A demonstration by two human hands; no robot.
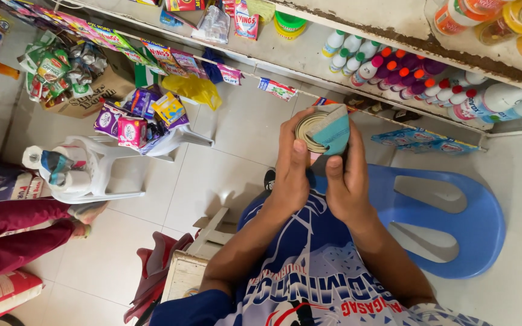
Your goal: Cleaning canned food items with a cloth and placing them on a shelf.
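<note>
Hands up front, both wrapped around one small thing at chest height. Left hand (290,172) has its fingers curled closed around the side of a round tin (310,134), thumb pressed up along its edge. Right hand (347,181) closes in from the other side, thumb and fingers pinching a teal sponge (331,131) flat against the tin's open top. Sponge covers about half of that top; concentric rings show on the uncovered half. Tin and sponge sit between the two hands, above the person's blue printed shirt (309,271) and just in front of a blue plastic chair (454,223).

Off to the left, a white plastic chair (101,172) lies tipped on the tiled floor (212,181), with a paper roll and a crumpled wrapper resting on it. Purple and pink packets (129,124) pile up just beyond it, near a yellow bag (194,89). Along the wall runs a shelf (309,57) lined with white bottles (406,72) capped in red, purple and green. Someone else's legs in dark red trousers (13,232) stretch in from the left edge.
</note>
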